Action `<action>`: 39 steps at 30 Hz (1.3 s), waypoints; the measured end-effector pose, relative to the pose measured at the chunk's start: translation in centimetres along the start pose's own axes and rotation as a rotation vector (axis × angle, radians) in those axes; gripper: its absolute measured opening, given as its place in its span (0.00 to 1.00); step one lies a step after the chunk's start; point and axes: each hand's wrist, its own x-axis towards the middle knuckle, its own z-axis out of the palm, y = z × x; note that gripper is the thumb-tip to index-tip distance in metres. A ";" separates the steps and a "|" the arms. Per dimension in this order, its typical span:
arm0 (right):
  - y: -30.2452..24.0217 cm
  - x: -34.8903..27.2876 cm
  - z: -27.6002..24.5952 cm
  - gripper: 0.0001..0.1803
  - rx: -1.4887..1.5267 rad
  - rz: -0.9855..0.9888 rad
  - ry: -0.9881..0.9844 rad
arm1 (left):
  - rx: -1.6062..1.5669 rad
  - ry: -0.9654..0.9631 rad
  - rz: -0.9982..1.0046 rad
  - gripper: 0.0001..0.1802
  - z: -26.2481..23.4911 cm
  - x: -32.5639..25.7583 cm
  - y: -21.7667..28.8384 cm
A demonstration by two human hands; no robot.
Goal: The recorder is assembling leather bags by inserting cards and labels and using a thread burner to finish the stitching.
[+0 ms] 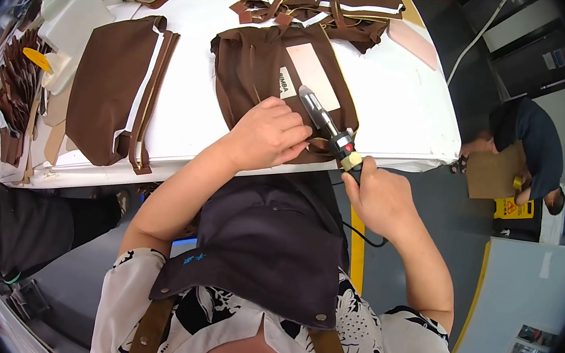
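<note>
A brown fabric bag lies on the white table in front of me, with a pale card and a small white label on it. My right hand is wrapped round a corded hot-air gun with a metal nozzle and dark handle. Its nozzle points up and left over the bag, close to the card. My left hand is closed at the bag's near edge, the fingers pinching the fabric beside the gun; the exact bit between the fingertips is hidden.
Left of the bag lies another brown piece with a zip. Brown fabric parts are piled at the back. A white container stands at the left, near stacked brown pieces. Other people work at left and right; one handles a cardboard box.
</note>
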 end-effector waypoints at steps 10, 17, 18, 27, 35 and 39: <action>-1.5 6.2 -3.1 0.21 0.001 -0.074 0.040 | 0.007 0.017 -0.002 0.14 -0.1 -0.1 0.0; -2.4 11.1 -4.4 0.24 0.040 -0.053 0.008 | 0.010 0.016 0.005 0.14 0.0 0.0 0.1; -2.5 11.4 -4.1 0.24 0.040 -0.054 0.009 | 0.009 0.020 0.003 0.14 0.0 0.0 0.0; -2.4 8.5 -3.7 0.21 0.175 0.034 -0.115 | 0.011 0.012 -0.006 0.14 0.0 -0.2 0.1; -1.4 3.9 -1.8 0.20 0.015 -0.004 -0.038 | 0.007 0.013 -0.003 0.13 0.0 -0.1 0.0; -1.0 1.8 -2.1 0.21 0.013 0.011 -0.092 | 0.008 0.020 0.002 0.13 0.0 -0.2 -0.1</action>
